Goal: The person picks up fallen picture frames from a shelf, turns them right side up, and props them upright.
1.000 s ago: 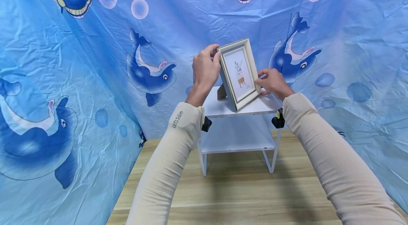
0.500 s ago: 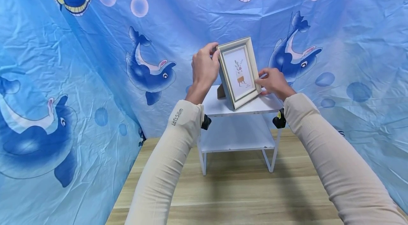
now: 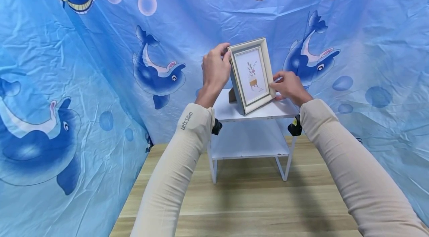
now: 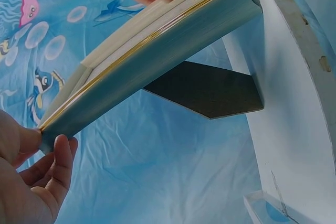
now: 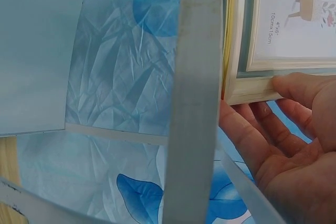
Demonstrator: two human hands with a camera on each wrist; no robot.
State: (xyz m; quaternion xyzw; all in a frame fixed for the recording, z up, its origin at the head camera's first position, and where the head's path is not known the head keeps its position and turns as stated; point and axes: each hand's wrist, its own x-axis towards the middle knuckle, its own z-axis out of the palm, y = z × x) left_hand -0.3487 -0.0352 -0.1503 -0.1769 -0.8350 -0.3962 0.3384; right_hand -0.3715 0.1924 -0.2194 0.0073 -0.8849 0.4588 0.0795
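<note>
A cream picture frame (image 3: 253, 75) with a plant print stands tilted back on the white table (image 3: 221, 112). Its dark easel leg (image 4: 210, 90) is swung out behind and reaches the tabletop. My left hand (image 3: 216, 69) pinches the frame's upper left corner, thumb at the front edge and fingers behind, as the left wrist view shows. My right hand (image 3: 289, 87) grips the lower right side. In the right wrist view its thumb (image 5: 296, 88) lies on the front moulding, with the other fingers curled under and behind the edge.
Below the tabletop is a lower white shelf (image 3: 248, 144) on thin metal legs (image 3: 213, 171). A blue curtain (image 3: 181, 13) printed with dolphins and fish hangs behind and along both sides. Pale wooden flooring (image 3: 254, 203) lies in front.
The picture frame has turned slightly to face more toward the head camera, its top shifting a little right. Both hands keep their hold. The head view has tipped up a little.
</note>
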